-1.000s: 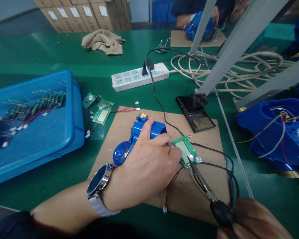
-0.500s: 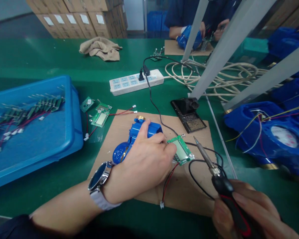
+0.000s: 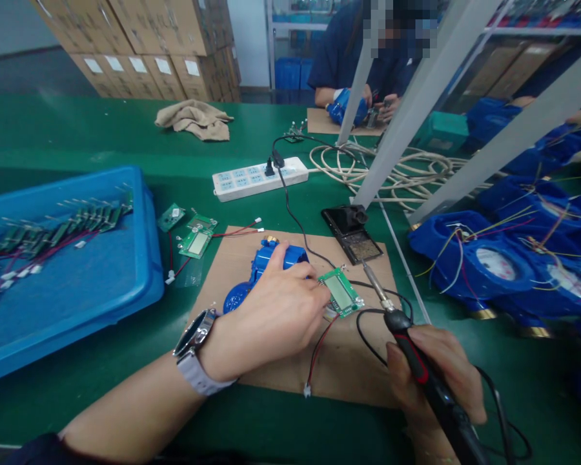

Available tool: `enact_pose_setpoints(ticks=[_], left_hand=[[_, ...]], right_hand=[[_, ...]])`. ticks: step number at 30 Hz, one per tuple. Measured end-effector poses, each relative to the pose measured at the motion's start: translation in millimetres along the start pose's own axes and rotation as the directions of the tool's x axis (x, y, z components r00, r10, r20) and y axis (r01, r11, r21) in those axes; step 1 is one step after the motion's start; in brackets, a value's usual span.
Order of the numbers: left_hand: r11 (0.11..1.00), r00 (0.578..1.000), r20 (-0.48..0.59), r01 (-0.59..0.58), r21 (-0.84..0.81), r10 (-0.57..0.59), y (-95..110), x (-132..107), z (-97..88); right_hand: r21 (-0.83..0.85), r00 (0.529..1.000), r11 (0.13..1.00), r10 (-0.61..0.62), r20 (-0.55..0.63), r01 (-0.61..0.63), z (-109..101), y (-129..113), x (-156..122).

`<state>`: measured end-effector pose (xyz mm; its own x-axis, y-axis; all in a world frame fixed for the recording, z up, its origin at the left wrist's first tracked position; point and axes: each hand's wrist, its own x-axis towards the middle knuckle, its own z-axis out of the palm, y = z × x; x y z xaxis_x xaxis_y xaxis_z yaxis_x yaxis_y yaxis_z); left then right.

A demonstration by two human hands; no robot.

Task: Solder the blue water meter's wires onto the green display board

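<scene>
My left hand [image 3: 275, 307] lies over a blue water meter [image 3: 294, 256], index finger stretched along its body and the other fingers curled round it. Much of the meter is hidden under the hand. Beside those curled fingers is a green circuit board with a display [image 3: 341, 292]; whether they pinch it is hidden. Red and black wires run from it to a white plug [image 3: 307, 391]. My right hand [image 3: 448, 365] is closed round the handle of a soldering iron [image 3: 409, 352]. The iron's tip points up and away, close to the iron stand [image 3: 363, 248].
A cardboard sheet [image 3: 252, 381] lies under the work. At left stands a blue tray [image 3: 148, 271] of circuit boards, with loose boards [image 3: 196, 242] beside it. Behind are a power strip [image 3: 261, 179] and coiled cable. Blue meters [image 3: 494, 265] crowd the right, beyond metal posts. A co-worker sits opposite.
The soldering iron and my right hand have moved left and away from me, bringing the tip near the stand. My left hand stays on the meter. The view has tilted up slightly.
</scene>
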<state>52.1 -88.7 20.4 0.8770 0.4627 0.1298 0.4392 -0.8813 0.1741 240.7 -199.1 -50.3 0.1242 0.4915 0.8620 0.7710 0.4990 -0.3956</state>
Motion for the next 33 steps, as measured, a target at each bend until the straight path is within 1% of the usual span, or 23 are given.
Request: enact_pose_setpoints(ticks=[3, 6, 9, 11, 14, 17, 22, 24, 28, 33], left_hand=[[1.0, 1.0, -0.009, -0.014, -0.011, 0.014, -1, -1, -1.3], [1.0, 1.0, -0.004, -0.021, -0.014, 0.021, -2, -2, -1.9], [1.0, 1.0, 0.001, -0.021, -0.012, 0.021, -2, -2, -2.8], [1.0, 1.0, -0.018, -0.019, -0.024, 0.019, -1, -3, -3.7], [0.998, 0.999, -0.05, -0.008, -0.065, 0.004, 1, -4, -4.5], [0.995, 0.997, -0.082, 0.0, -0.104, -0.008, 2, -4, -4.4], [0.992, 0.993, -0.118, -0.011, -0.129, -0.004, 3, -6, -4.6], [0.99, 0.992, -0.124, -0.008, -0.141, -0.009, 3, -6, -5.1], [0.988, 0.991, -0.134, -0.013, -0.157, -0.008, 3, -7, -3.9], [0.993, 0.991, -0.135, -0.03, -0.113, 0.015, 2, -4, 5.3]], right_hand=[[-0.015, 0.999, 1.0, -0.014, -0.033, 0.013, 3, -1, 1], [-0.02, 0.999, 1.0, -0.012, -0.03, 0.011, 4, -1, 0], [-0.042, 0.998, 0.998, -0.049, -0.036, 0.048, 6, 3, -4], [-0.073, 0.996, 0.994, -0.085, -0.039, 0.082, 7, 7, -7], [-0.119, 0.995, 0.988, -0.099, -0.028, 0.095, 9, 8, -9], [-0.14, 0.998, 0.988, -0.068, -0.011, 0.065, 12, 2, -5], [-0.087, 0.992, 0.996, -0.012, 0.125, 0.023, 19, -12, 9], [-0.067, 0.989, 0.998, 0.015, 0.145, -0.005, 22, -16, 12], [-0.056, 0.987, 0.995, 0.093, 0.135, -0.086, 28, -22, 11], [-0.077, 0.985, 0.986, 0.156, 0.08, -0.15, 28, -29, -5]])
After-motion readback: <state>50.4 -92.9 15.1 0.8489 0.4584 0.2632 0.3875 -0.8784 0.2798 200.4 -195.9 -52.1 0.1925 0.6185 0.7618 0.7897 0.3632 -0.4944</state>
